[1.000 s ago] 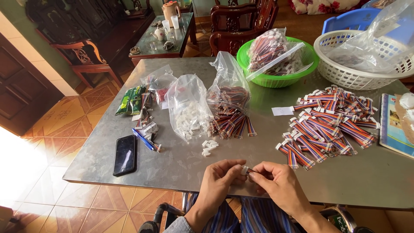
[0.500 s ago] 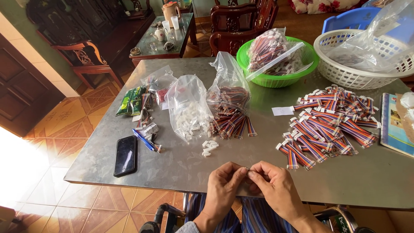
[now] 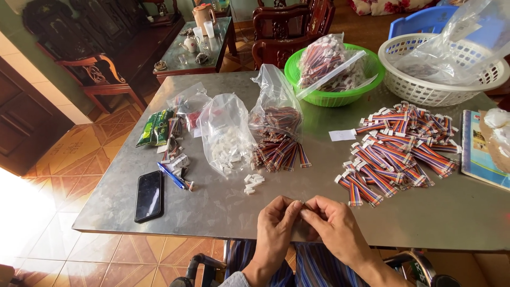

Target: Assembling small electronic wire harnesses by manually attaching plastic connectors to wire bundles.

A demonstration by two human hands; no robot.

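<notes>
My left hand (image 3: 276, 228) and my right hand (image 3: 332, 226) meet at the near edge of the grey metal table (image 3: 212, 202). Their fingertips pinch a small part between them, mostly hidden by the fingers. A few loose white connectors (image 3: 253, 183) lie just beyond my hands. Behind them stands a clear bag of white connectors (image 3: 226, 139) and another clear bag spilling coloured ribbon cables (image 3: 279, 149). To the right spreads a pile of finished ribbon cables with white ends (image 3: 398, 149).
A black phone (image 3: 149, 195) and a blue pen (image 3: 171, 176) lie at the left. A green bowl (image 3: 332, 98) and a white basket (image 3: 425, 87) hold bagged parts at the back. A booklet (image 3: 481, 151) sits at the right edge. Wooden chairs stand beyond.
Both hands have closed tighter together over the small part and shifted slightly; everything on the table stays where it was.
</notes>
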